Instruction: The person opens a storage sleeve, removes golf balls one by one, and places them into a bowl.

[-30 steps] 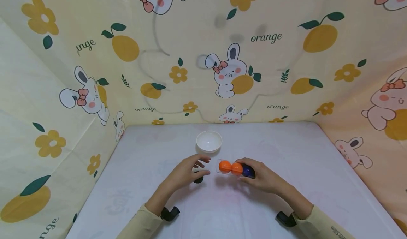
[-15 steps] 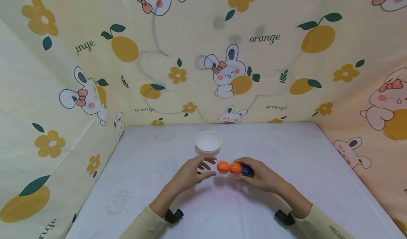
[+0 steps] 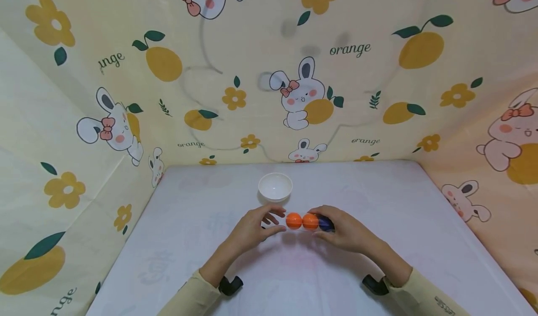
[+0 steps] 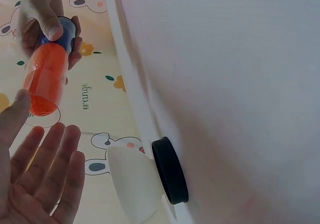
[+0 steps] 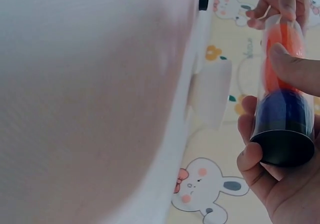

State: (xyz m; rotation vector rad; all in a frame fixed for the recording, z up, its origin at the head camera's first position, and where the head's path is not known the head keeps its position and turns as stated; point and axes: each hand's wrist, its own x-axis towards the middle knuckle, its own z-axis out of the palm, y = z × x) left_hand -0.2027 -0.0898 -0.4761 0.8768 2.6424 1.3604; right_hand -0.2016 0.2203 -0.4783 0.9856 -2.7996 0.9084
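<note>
My right hand grips a clear tube around its closed end, holding it sideways above the table. Two orange balls and a dark blue ball sit in a row inside, with the blue one nearest my right palm. A black cap closes that end. At the other, uncapped end, my left hand holds its fingers spread and bent slightly, thumb tip right at the rim, gripping nothing. A round black lid rests on the table, mostly hidden behind my left hand in the head view.
A white bowl stands on the white-covered table, just beyond my hands. Patterned cloth walls with rabbits and oranges enclose the table at the back and both sides.
My left hand has moved right, up to the tube's uncapped end, and now covers most of the black lid. The tube has shifted slightly left and lies more level.
</note>
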